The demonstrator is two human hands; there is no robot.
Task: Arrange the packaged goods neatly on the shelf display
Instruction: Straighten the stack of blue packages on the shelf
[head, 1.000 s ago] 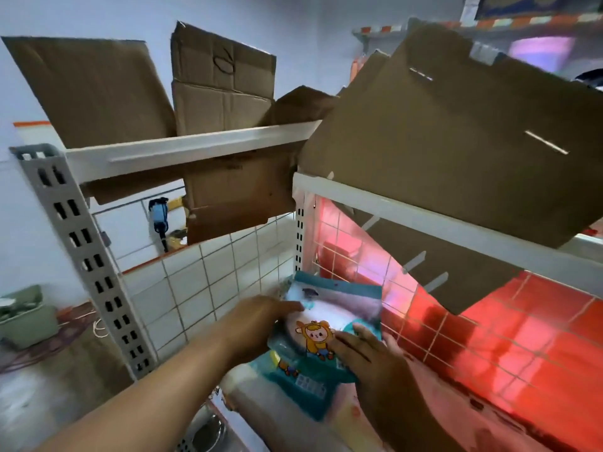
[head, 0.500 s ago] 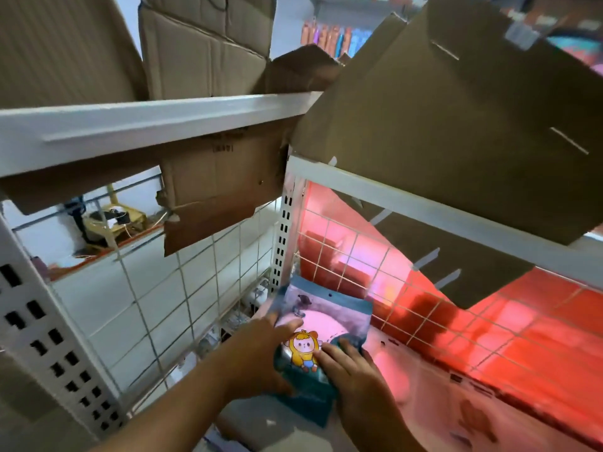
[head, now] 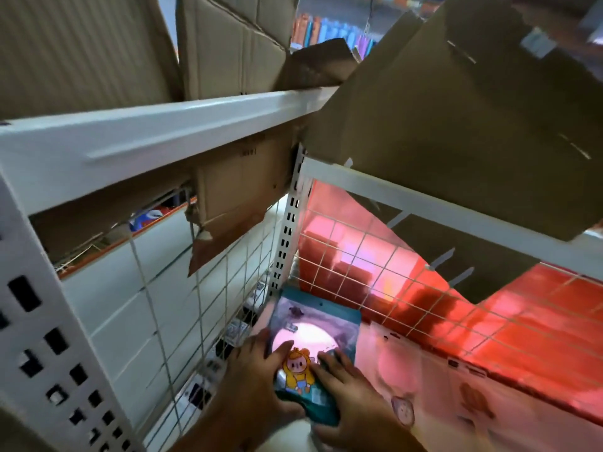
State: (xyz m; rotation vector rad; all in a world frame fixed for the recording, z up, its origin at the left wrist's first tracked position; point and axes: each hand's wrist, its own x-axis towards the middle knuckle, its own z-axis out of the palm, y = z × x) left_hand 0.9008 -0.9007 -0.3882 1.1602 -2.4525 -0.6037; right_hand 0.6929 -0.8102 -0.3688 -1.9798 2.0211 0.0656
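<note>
Teal packet [head: 313, 331] is gripped at its lower end by left hand [head: 257, 376] and right hand [head: 346, 389].

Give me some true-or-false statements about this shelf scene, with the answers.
1. The left hand and right hand both hold the teal packet. True.
2. The packet's front shows a yellow cartoon figure. True.
3. Glass bottles fill the upper shelf. False: brown cardboard lies on it.
4. The shelf's back is a solid wooden board. False: it is a white wire grid.
</note>
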